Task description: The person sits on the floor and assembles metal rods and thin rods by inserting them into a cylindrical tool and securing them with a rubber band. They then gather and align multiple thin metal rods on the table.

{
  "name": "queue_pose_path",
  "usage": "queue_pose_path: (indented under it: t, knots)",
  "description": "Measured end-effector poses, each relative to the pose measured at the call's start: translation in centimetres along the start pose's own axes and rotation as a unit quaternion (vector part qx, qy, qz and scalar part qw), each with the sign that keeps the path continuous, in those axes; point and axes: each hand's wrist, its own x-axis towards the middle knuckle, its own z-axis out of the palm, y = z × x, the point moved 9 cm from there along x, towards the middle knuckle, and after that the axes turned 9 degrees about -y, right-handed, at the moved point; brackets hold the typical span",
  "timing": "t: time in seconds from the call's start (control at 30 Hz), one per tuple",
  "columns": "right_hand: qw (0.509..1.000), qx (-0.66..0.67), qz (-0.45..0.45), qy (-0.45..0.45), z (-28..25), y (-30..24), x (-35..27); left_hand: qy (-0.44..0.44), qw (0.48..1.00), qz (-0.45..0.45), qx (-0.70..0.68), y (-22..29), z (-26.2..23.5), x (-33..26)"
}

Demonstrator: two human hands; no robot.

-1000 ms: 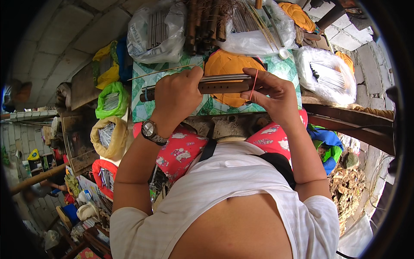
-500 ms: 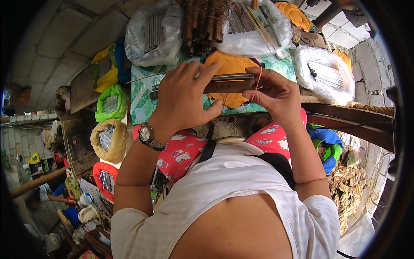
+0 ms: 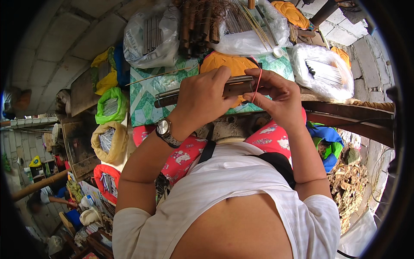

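My left hand [image 3: 202,101], with a wristwatch [image 3: 164,130] on the wrist, grips a bundle of dark brown sticks [image 3: 170,97] held level above a green patterned board [image 3: 148,95]. My right hand [image 3: 276,97] is at the bundle's right end. Its fingers pinch a thin red rubber band [image 3: 258,83] looped around that end. An orange cloth [image 3: 224,64] lies on the board just behind the bundle.
Clear plastic bags of sticks lie at the back left [image 3: 151,36], back middle [image 3: 250,32] and right [image 3: 323,71]. A heap of brown sticks [image 3: 198,26] sits between them. Green [image 3: 110,105], tan [image 3: 108,140] and red [image 3: 105,181] bags line the left. Wooden beam [image 3: 345,114] at right.
The bundle and both hands have shifted slightly up and right. My left fingers have closed further over the bundle, and my right hand now stretches the red band at its end.
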Motion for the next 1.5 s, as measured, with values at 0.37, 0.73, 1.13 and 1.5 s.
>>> queue_pose_path:
  t: [0.37,0.73,1.13,1.5]
  knots:
    - [0.983,-0.18,-0.005,-0.035,0.5,-0.9,0.6,-0.025,0.996,-0.028,0.076,-1.1,0.6,-0.4]
    - [0.987,-0.118,0.079,-0.068,1.6,1.0,1.4,-0.036,0.997,-0.01,0.068,0.2,0.8,0.0]
    - [0.951,-0.234,-0.199,0.036,3.0,-1.3,-0.1,-0.005,0.993,-0.117,0.007,-2.2,-0.8,1.6]
    - [0.889,-0.348,-0.283,0.093,3.5,-4.1,-0.2,-0.015,0.977,-0.188,-0.094,-4.5,-0.3,2.3]
